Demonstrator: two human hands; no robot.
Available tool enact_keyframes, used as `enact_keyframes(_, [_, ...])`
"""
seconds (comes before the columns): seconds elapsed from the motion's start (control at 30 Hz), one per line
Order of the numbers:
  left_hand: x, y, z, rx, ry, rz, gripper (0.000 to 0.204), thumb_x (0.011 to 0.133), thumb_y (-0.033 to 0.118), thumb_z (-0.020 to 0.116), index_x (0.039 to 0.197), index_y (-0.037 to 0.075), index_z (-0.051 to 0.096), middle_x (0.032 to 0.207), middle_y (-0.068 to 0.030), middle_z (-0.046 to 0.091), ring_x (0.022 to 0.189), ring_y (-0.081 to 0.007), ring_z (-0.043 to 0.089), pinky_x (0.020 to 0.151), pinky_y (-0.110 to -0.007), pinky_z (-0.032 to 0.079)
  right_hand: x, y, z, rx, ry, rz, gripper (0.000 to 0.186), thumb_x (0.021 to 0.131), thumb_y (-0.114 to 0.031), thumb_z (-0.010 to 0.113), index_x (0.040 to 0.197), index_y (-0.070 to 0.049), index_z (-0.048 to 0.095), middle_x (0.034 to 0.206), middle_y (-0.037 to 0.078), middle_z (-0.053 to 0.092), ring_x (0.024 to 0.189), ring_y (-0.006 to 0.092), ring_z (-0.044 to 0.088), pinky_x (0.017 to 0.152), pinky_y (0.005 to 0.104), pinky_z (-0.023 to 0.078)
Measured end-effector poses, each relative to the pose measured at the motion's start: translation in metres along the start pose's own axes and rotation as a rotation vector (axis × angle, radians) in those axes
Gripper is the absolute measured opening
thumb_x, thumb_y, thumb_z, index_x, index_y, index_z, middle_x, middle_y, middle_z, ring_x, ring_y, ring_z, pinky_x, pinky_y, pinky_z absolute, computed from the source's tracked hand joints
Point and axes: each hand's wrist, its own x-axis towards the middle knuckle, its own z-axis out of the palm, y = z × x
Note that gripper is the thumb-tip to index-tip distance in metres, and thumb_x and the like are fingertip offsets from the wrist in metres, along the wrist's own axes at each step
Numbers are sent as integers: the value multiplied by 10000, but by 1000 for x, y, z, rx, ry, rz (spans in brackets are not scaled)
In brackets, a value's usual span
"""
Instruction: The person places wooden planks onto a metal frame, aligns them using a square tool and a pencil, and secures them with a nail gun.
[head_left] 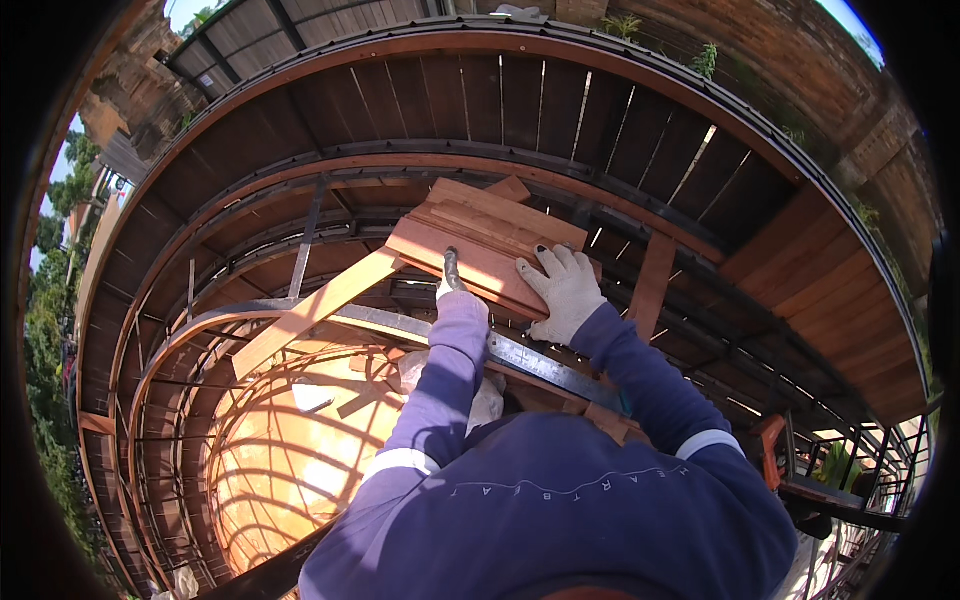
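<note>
A stack of reddish-brown wooden boards [470, 262] lies across the curved frame in front of me. My left hand [452, 278], in a glove with a dark fingertip, grips the near edge of the lowest front board; one digit lies on top, the others are hidden. My right hand [566, 290], in a pale glove with darkened fingertips, rests flat with fingers spread on the right part of the stack, its thumb toward the near edge. Between my forearms and below the boards lies a silver metal ruler [540, 368] with markings, partly covered by my right sleeve.
A loose plank [318, 310] slants down left from the stack; another plank [654, 285] stands out right. Dark curved metal rails [305, 240] and slatted tiers [430, 100] surround me. Below left is a sunlit orange surface [290, 450]. An orange tool handle [771, 450] sits at right.
</note>
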Motion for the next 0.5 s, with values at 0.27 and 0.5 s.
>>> enact_keyframes(0.27, [19, 5, 23, 146, 12, -121, 833, 791, 632, 767, 1331, 23, 592, 1253, -135, 655, 1014, -293, 636, 933, -416, 522, 5, 8, 6, 30, 42, 13, 937, 660, -459, 797, 1483, -145, 475, 1487, 178, 469, 1389, 371, 388, 1163, 512, 267])
enact_keyframes(0.5, [34, 0, -6, -109, -102, -13, 685, 764, 391, 860, 1283, 14, 621, 1260, -99, 643, 1079, -287, 609, 974, -394, 497, -31, 6, 15, 296, 341, 118, 753, 685, -295, 801, 1360, -49, 574, 1387, 222, 535, 1320, 406, 469, 1131, 505, 357])
